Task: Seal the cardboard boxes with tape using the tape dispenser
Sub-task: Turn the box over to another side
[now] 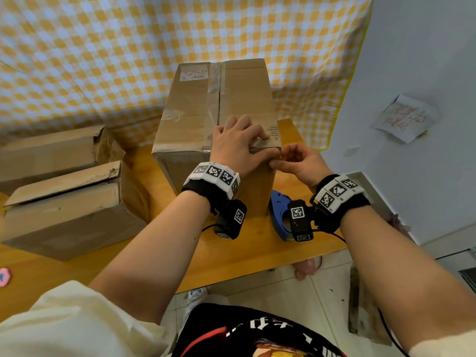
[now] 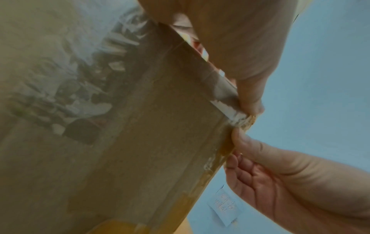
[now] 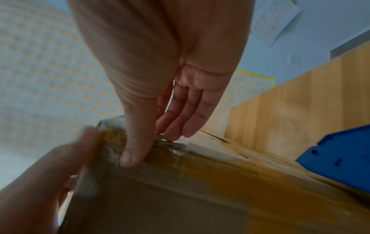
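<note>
Wooden table [image 1: 231, 256], seen from the head view, carries all the work. At 5 o'clock of the tall box [image 1: 216, 109] a blue dispenser [image 1: 279, 215] lies on the table, touching no hand, partly hidden behind the right wrist camera. Just beyond it, at centre, the box stands upright with clear tape [image 1: 215, 91] running along its top seam.

Left hand [image 1: 237, 145] lies palm-down across the near top edge of the box, fingers flat and pressing the tape over the corner. Right hand [image 1: 298, 163], at 3 o'clock of the left, meets the near right corner; its thumb [image 3: 134, 150] presses the taped edge while the other fingers [image 3: 186, 117] stay straight and grip nothing.

Two smaller boxes [image 1: 69, 207] sit at 9 o'clock, well apart from the tall one, the nearer with its flap raised.

Farthest back, a yellow checked cloth [image 1: 103, 60] hangs at 12 o'clock, and a paper note [image 1: 404, 118] is stuck to the wall at 2 o'clock.
</note>
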